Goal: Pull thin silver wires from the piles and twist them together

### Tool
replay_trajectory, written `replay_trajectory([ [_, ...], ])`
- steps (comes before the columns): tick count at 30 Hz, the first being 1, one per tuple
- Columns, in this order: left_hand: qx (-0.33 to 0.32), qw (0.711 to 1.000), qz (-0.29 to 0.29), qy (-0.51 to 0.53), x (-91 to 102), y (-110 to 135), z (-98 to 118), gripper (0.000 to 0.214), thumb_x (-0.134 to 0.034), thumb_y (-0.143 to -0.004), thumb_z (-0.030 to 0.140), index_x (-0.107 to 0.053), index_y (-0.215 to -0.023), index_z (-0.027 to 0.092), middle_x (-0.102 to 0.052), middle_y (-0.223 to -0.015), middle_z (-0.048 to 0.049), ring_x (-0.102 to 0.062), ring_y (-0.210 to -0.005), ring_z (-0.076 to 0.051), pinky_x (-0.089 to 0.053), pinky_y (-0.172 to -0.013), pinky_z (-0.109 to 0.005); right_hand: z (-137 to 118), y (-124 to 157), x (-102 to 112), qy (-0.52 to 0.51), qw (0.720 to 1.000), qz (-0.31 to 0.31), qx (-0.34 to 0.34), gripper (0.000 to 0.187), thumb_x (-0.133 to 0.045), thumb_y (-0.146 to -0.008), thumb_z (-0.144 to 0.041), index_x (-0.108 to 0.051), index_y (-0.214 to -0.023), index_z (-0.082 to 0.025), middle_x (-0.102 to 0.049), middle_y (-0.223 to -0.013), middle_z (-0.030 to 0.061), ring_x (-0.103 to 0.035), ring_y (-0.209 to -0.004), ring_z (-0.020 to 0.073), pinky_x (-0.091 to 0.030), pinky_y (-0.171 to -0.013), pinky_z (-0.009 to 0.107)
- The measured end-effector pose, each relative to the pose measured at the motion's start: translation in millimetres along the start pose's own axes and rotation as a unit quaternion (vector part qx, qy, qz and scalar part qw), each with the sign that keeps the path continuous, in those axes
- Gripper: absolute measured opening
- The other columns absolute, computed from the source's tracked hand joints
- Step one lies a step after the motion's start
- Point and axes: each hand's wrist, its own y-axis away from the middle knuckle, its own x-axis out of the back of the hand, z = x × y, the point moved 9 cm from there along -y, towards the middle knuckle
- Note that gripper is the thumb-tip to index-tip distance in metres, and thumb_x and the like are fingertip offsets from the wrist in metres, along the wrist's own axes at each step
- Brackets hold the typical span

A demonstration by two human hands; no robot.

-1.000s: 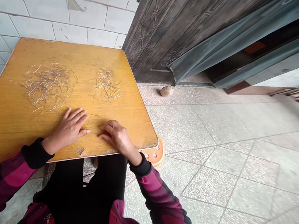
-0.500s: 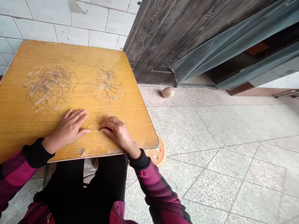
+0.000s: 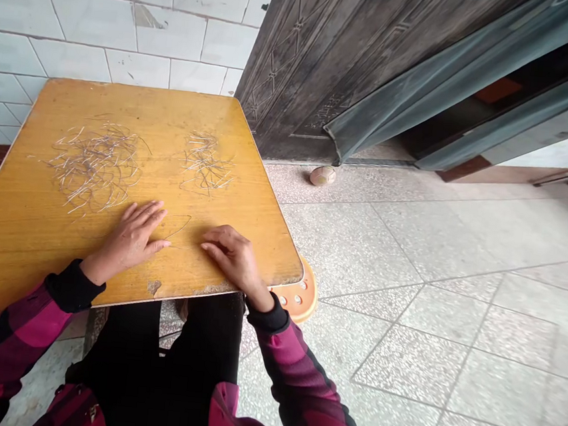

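Observation:
My left hand [image 3: 132, 235] lies palm down on the wooden tabletop, fingers stretched and thumb pointing right. Just beyond its thumb lies a single thin bent wire [image 3: 182, 228], its near end close to the thumb tip; whether they touch I cannot tell. Right of this wire, my right hand [image 3: 231, 251] rests near the table's front edge. Its fingers are loosely curled with a small gap to the thumb, and nothing shows between them. A large tangle of thin wires [image 3: 95, 165] spreads beyond my left hand. Beyond my right hand lies a smaller wire pile [image 3: 207, 165].
The yellow table [image 3: 163, 114] stands against a white tiled wall [image 3: 97, 14]. Its front edge has a chipped spot. An orange stool [image 3: 303, 295] shows under the right corner. A ball [image 3: 322, 175] sits on the floor by the dark door [image 3: 298, 67] and hanging curtain [image 3: 405, 104].
My right hand has moved right, away from the bent wire, and its thumb and fingers have parted slightly. My left hand has hardly shifted.

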Motion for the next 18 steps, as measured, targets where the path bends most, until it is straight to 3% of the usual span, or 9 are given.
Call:
replay_trajectory([
  [4,0.015,0.999,0.024,-0.017,6.3,5,-10,0.048,-0.050,-0.096,0.035,-0.047,-0.138,0.013,-0.053,-0.142,-0.0196,-0.047,-0.134,-0.032,-0.031,-0.113,-0.055,7,17,13,0.007,0.999,0.034,-0.031,0.015,-0.059,-0.093,-0.029,-0.072,-0.097,-0.022,-0.070,-0.094,0.0073,-0.066,-0.089,0.0200,-0.055,-0.079,0.036],
  [11,0.034,0.998,0.054,-0.027,16.8,10,-14,0.041,-0.042,-0.099,0.030,-0.049,-0.136,0.013,-0.060,-0.135,-0.0175,-0.049,-0.133,-0.030,-0.033,-0.113,-0.054,-2,27,2,0.048,0.999,0.012,-0.016,0.018,-0.058,-0.093,-0.027,-0.074,-0.100,-0.022,-0.071,-0.104,0.0103,-0.064,-0.098,0.0240,-0.053,-0.087,0.043],
  [15,0.073,0.992,0.104,-0.012,42.4,13,-32,0.039,-0.044,-0.098,0.032,-0.052,-0.132,0.016,-0.062,-0.132,-0.0155,-0.054,-0.128,-0.029,-0.039,-0.110,-0.052,7,30,11,-0.005,0.998,0.045,-0.046,0.018,-0.057,-0.093,-0.029,-0.074,-0.097,-0.023,-0.072,-0.099,0.0090,-0.067,-0.096,0.0226,-0.056,-0.084,0.041],
  [18,0.128,0.981,0.147,-0.011,69.8,30,-55,0.037,-0.047,-0.095,0.036,-0.055,-0.128,0.019,-0.063,-0.129,-0.0132,-0.057,-0.123,-0.028,-0.044,-0.106,-0.049,18,36,23,-0.037,0.992,0.096,-0.078,0.016,-0.059,-0.092,-0.031,-0.073,-0.092,-0.024,-0.072,-0.095,0.0079,-0.068,-0.090,0.0218,-0.057,-0.081,0.039],
])
